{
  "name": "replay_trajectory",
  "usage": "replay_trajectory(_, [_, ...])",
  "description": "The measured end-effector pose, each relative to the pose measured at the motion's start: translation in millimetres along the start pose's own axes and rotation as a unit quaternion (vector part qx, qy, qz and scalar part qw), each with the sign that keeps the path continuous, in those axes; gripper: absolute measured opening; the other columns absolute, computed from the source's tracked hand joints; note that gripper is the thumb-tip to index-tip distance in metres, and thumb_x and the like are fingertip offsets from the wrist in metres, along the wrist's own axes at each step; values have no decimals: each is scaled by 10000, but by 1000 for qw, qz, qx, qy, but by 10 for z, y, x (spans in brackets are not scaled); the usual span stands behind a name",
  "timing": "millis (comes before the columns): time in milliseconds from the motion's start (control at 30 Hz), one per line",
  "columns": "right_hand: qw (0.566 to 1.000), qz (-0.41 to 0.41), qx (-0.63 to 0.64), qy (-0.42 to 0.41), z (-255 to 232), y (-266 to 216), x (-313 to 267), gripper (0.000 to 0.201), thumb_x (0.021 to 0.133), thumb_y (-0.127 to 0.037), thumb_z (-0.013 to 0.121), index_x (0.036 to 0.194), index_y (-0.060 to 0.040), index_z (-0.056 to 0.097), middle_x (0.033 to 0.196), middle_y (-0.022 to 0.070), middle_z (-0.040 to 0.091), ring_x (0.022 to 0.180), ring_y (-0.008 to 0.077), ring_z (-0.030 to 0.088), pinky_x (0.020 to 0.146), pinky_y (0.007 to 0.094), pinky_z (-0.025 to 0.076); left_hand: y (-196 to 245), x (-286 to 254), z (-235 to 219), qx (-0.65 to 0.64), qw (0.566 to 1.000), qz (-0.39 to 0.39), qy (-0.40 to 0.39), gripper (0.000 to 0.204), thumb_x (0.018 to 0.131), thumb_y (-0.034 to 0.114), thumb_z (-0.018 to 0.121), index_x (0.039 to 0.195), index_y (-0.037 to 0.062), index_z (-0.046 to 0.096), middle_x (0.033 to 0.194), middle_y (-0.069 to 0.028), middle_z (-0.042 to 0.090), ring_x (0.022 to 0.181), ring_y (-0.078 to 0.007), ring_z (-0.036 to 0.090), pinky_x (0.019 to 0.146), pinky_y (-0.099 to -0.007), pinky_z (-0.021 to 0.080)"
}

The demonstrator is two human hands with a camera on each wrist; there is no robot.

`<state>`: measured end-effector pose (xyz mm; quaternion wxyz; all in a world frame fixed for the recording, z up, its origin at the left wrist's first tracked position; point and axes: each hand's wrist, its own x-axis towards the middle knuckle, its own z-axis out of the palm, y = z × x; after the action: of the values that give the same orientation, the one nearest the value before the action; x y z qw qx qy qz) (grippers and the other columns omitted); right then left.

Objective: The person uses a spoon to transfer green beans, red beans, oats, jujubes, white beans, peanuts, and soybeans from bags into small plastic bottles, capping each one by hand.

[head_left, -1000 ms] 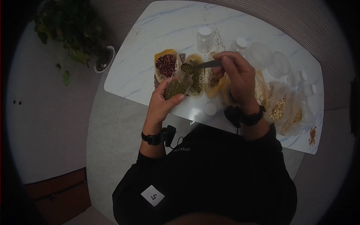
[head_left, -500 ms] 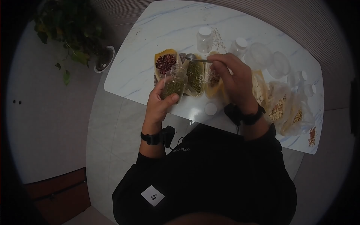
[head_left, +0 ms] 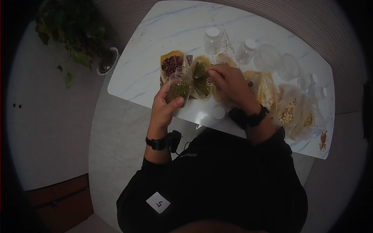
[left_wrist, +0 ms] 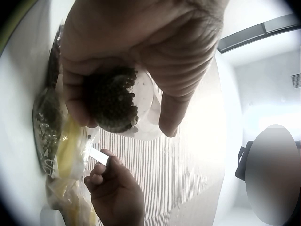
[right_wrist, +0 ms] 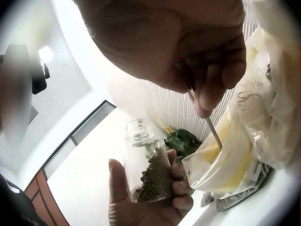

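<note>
Fingers and thumb of my left hand [head_left: 165, 108] wrap around a clear jar [right_wrist: 153, 174], partly filled with green mung beans [left_wrist: 113, 101]. The jar stands tilted, its mouth uncovered. My right hand [head_left: 235, 85] pinches the thin handle of a spoon [right_wrist: 214, 134]. That handle reaches down into an opened bag of mung beans [head_left: 202, 88], just right of the jar in the head view. Inside the bag, the spoon's bowl is hidden.
Left of the mung beans lies a bag of dark red beans [head_left: 172, 65]. Bags of pale nuts or beans [head_left: 287, 114] lie to the right. Lidded jars [head_left: 212, 42] and clear round containers [head_left: 268, 58] stand farther back. A white lid [head_left: 218, 112] lies near the table's front edge.
The spoon, at first loaded with beans at the jar's mouth, was lifted away and lowered into the mung bean bag by my right hand. The jar has become more upright.
</note>
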<state>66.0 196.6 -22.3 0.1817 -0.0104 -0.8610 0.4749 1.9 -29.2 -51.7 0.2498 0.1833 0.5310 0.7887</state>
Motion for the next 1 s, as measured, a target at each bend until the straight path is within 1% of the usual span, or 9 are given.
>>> replay_trajectory(33, [996, 73, 49, -22, -11, -21, 3, 200, 939, -182, 554, 1012, -29, 660, 767, 103, 667, 659, 220, 636, 625, 302, 496, 1, -2, -1, 0, 1000, 0, 0, 673, 775, 170, 783, 1336, -26, 468, 1210, -86, 590, 1119, -171, 554, 979, -294, 420])
replay_trajectory(133, [974, 153, 165, 2, -8, -15, 0, 228, 965, -185, 503, 980, -15, 653, 678, 49, 638, 588, 120, 602, 589, 251, 484, 1, -2, 1, 1, 1000, 3, 1, 671, 774, 169, 785, 1333, -26, 470, 1211, -87, 589, 1112, -169, 557, 973, -293, 424])
replay_trajectory(367, [946, 160, 263, 105, -175, 67, 45, 234, 984, -194, 488, 979, -31, 655, 691, 8, 614, 576, 50, 536, 554, 202, 441, 36, 3, 27, 38, 999, -2, 6, 643, 769, 165, 791, 1313, -9, 495, 1168, -67, 609, 1081, -152, 566, 938, -278, 435])
replay_trajectory(533, [921, 76, 338, 179, -234, -109, 22, 249, 997, -208, 479, 1018, -23, 644, 737, 13, 622, 645, 54, 523, 612, 195, 432, 52, 20, 61, 76, 997, -4, 1, 606, 765, 163, 791, 1289, 9, 526, 1146, -54, 623, 1068, -144, 572, 941, -276, 433])
replay_trajectory(667, [920, 41, 353, 163, -183, -270, -42, 236, 999, -188, 480, 1048, -21, 640, 752, 18, 625, 664, 65, 539, 628, 210, 445, 73, 20, 97, 97, 995, -8, 6, 598, 764, 163, 789, 1286, 22, 535, 1155, -48, 623, 1072, -142, 571, 954, -277, 427])
replay_trajectory(767, [949, 4, 286, 129, -155, -355, -102, 217, 996, -157, 486, 1057, -20, 643, 777, 25, 635, 692, 74, 560, 639, 224, 459, 63, 31, 97, 90, 996, -5, 2, 613, 762, 163, 790, 1297, 20, 528, 1165, -50, 619, 1080, -145, 569, 960, -278, 424])
replay_trajectory(867, [964, -79, 229, 105, -163, -350, -109, 174, 974, -121, 529, 1065, -34, 650, 799, 42, 643, 706, 104, 581, 647, 243, 468, 34, 36, 78, 57, 998, 0, 0, 640, 759, 164, 793, 1314, 9, 514, 1182, -57, 612, 1091, -150, 566, 967, -281, 421])
replay_trajectory(933, [970, -203, 107, 82, -213, -327, -92, 155, 947, -102, 572, 1064, -46, 657, 810, 61, 645, 700, 137, 597, 639, 257, 469, 19, 35, 60, 36, 999, 3, 0, 655, 757, 165, 795, 1322, 3, 507, 1192, -61, 607, 1098, -153, 563, 971, -283, 419])
replay_trajectory(1000, [967, -226, 87, 80, -234, -333, -96, 154, 937, -97, 587, 1064, -48, 657, 803, 62, 641, 700, 144, 603, 638, 262, 469, 16, 33, 36, 16, 1000, -1, -9, 680, 754, 164, 798, 1336, -9, 490, 1216, -69, 597, 1121, -163, 556, 983, -288, 414])
